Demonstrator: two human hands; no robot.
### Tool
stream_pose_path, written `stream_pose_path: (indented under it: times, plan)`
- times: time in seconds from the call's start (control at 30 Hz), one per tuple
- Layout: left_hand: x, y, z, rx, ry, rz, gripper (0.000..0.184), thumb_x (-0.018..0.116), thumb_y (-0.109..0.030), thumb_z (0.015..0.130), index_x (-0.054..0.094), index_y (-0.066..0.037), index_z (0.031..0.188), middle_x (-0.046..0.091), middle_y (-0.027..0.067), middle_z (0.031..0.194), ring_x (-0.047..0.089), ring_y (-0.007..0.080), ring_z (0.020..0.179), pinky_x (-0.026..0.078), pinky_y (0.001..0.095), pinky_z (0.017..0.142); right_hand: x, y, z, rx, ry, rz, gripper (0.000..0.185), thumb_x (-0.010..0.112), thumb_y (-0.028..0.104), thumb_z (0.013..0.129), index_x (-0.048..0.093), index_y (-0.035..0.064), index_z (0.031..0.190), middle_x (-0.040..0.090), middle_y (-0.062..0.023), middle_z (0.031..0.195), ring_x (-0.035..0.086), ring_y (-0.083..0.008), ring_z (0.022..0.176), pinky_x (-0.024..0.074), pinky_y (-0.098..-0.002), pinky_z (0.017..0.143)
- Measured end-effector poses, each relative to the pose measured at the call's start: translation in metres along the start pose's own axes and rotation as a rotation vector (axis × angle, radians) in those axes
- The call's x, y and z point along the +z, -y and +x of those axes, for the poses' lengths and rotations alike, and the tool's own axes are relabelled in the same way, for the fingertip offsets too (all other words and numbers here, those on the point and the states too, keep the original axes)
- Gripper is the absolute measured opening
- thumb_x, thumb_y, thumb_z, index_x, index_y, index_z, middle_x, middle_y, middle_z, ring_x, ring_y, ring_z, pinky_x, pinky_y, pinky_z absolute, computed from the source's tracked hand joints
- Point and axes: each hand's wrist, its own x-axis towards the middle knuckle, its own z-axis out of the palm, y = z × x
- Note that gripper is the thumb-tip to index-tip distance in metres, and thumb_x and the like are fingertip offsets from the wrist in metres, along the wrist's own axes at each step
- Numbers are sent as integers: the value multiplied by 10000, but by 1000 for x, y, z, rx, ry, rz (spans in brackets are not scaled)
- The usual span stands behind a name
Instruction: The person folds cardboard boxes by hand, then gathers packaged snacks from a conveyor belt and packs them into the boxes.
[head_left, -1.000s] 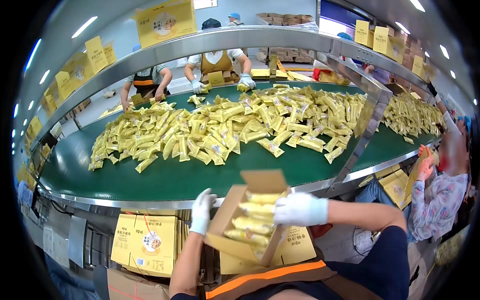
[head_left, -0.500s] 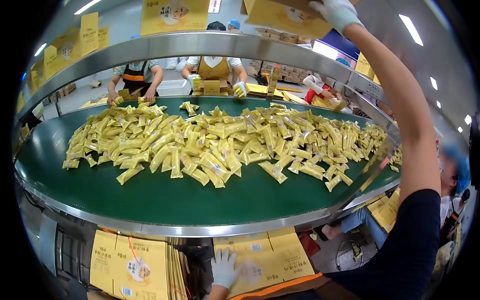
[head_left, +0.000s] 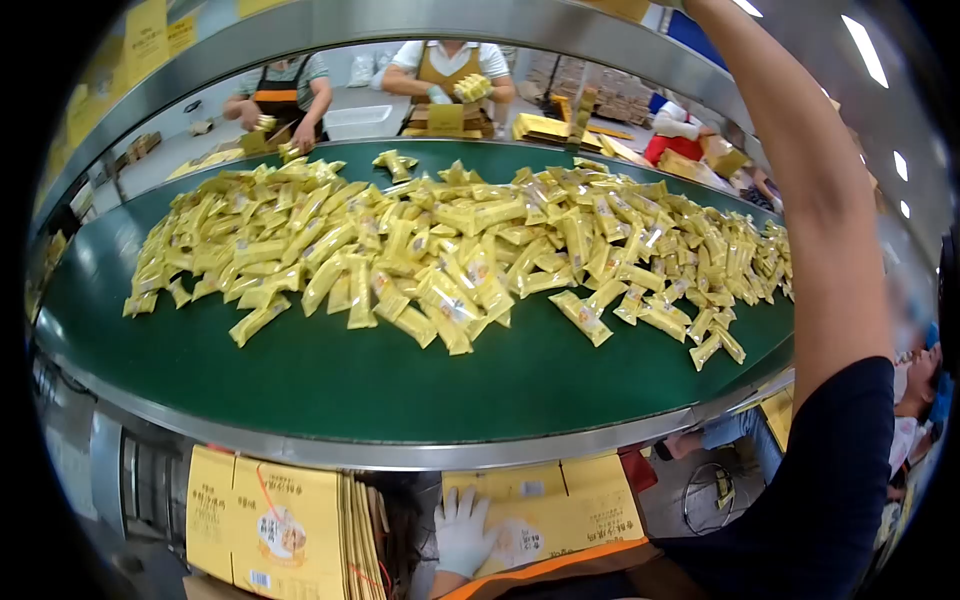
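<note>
My left hand (head_left: 463,530), in a white glove, lies flat with spread fingers on a flattened yellow carton (head_left: 590,505) below the belt's near edge. My right arm stretches up along the right side to the top edge of the view. Only a sliver of my gloved right hand (head_left: 674,3) shows there, its fingers cut off, beside a yellow carton (head_left: 618,8). Whether it grips that carton is hidden. Between my arms, a long heap of yellow wrapped snack bars (head_left: 440,240) covers the middle of the green conveyor belt (head_left: 330,390).
A stack of flattened yellow cartons (head_left: 285,525) stands below the belt at left. A metal rail (head_left: 400,30) spans above the belt. Across it, two people handle bars, one beside an open carton (head_left: 445,118). Another person in red works at far right; a stool (head_left: 708,492) stands lower right.
The view has tipped down, so my right hand and the upper carton have mostly slid out of the top. My left hand remains on the flat carton. Across the belt, a person now holds bars together.
</note>
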Motion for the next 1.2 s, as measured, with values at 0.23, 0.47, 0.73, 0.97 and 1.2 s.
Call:
stream_pose_path:
  times: [0.23,0.47,0.73,0.97,1.2]
  plan:
    - [13,1,1,-136,-162,-84,627,665,-412,815,544,-39,1305,444,255,1415,420,415,1313,348,516,1095,5,108,-225,-479,-111,534,469,587,250,947,540,10,1347,557,-227,1346,543,-361,1232,421,-425,1048]
    - [-15,-2,-35,-649,38,-552,762,682,-327,811,354,-7,1421,546,270,1281,571,407,1148,459,437,969,68,185,-653,417,1282,1596,528,611,255,914,516,-49,1336,582,-161,1293,577,-258,1118,480,-335,921]
    - [7,-9,-60,-476,-121,-645,853,639,-295,857,189,-21,1528,593,303,1234,596,417,1123,465,431,940,75,243,-789,1154,792,1970,553,508,93,986,314,-15,1492,516,-165,1380,523,-236,1214,413,-343,1029]
    - [-2,-13,-53,-627,-19,-761,854,673,-371,829,297,11,1494,585,267,1297,589,366,1184,444,379,1008,60,247,-792,1244,729,1994,605,505,93,981,251,-19,1519,465,-170,1440,510,-250,1248,412,-359,1046]
    - [-57,-49,-56,-609,-186,-942,561,683,-208,819,527,-26,1326,657,159,1187,639,229,1059,503,345,915,25,243,-778,1103,742,1990,582,529,74,948,336,-52,1482,375,-159,1534,395,-249,1379,305,-342,1139]
